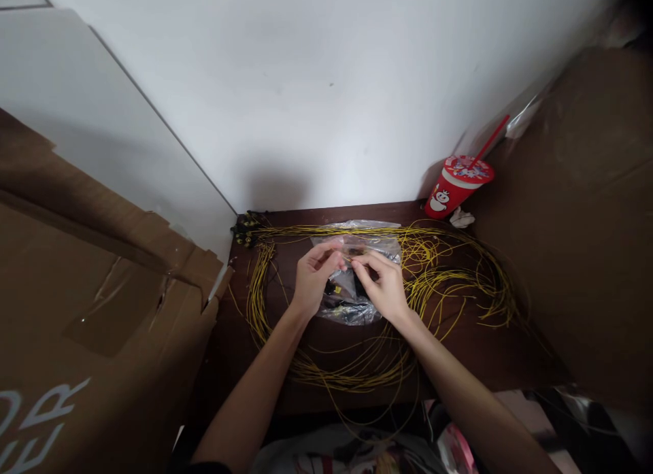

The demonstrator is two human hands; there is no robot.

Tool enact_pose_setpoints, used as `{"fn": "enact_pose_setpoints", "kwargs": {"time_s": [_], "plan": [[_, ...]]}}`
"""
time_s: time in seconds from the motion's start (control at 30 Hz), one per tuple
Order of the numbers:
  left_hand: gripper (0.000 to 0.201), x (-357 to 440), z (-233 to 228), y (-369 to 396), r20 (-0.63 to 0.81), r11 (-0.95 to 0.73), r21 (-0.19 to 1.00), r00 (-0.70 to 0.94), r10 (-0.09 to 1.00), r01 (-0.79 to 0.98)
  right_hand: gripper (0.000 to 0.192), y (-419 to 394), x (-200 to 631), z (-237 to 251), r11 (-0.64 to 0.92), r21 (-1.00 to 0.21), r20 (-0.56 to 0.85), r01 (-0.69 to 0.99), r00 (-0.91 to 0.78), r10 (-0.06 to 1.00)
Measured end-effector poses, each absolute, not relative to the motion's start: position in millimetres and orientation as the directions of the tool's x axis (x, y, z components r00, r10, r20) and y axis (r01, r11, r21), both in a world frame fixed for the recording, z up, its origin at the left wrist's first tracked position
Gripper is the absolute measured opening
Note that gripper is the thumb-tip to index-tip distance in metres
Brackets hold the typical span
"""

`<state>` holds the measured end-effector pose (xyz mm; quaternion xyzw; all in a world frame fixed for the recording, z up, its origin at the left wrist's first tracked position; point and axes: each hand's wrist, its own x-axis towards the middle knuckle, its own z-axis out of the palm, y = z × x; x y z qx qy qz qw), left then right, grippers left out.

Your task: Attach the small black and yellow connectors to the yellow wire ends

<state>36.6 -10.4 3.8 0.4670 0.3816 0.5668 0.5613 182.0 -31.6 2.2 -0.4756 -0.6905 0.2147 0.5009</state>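
Both hands met over the middle of the dark surface (500,365), fingertips nearly touching. Left hand (312,278) had thumb & forefinger pinched together on sth. very small, prob. the end of a thin yellow wire (352,258); too tiny to tell exactly what. Right hand (385,287) was curled the same way, fingers closed on the same small bit from the other side. So: hands together, both pinching, gap btw. them minimal.

Directly under & just behind the hands lay a clear plastic bag (357,243), crumpled, w/ dark small parts inside showing btw. the wrists. Bag touched or sat right below both hands; its far edge poked out beyond the fingertips toward the wall.

Around the bag and hands ran big loose coils of yellow wire (326,375), looping left of the left wrist, in front of both forearms and out to the right, where they got more tangled. Some strands hung over the near edge of the surface. At the far left corner a bunch of wire ends w/ dark connectors (247,229) sat bundled together, well apart from the hands.

Far right corner: red cup (451,192) w/ lid & red straw, tilted against the wall, a small crumpled white scrap (462,217) just beside its base. Brown cardboard (102,311) stood on the left side, more cardboard on the right. White wall (326,86) behind.
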Motion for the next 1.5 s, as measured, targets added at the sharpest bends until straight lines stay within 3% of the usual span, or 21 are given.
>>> {"fn": "enact_pose_setpoints", "kwargs": {"time_s": [0.3,0.5,0.77,1.03,1.5], "plan": [[0.019,39.5,2.5,-13.0,0.094,-0.085,0.983,0.05,0.994,-0.16,0.019,-30.6,184.1,3.4,0.442,-0.783,0.483,0.437,-0.02,0.875],[0.016,38.3,5.6,-14.9,0.258,-0.262,0.964,0.061,0.964,0.056,0.018,-31.5,185.1,5.2,0.447,-0.786,0.484,0.426,-0.025,0.875],[0.011,40.6,5.2,-14.4,0.228,-0.228,0.974,-0.01,0.974,0.001,0.018,-31.4,185.8,3.7,0.453,-0.772,0.497,0.446,-0.02,0.868],[0.007,42.2,4.6,-15.7,0.393,-0.396,0.914,0.046,0.918,0.085,0.017,-32.7,183.5,3.2,0.5,-0.76,0.538,0.416,-0.031,0.842],[0.005,42.6,3.2,-16.8,0.465,-0.455,0.863,0.008,0.885,0.222,0.017,-33.4,183.5,1.0,0.484,-0.747,0.527,0.456,-0.036,0.849]]}}
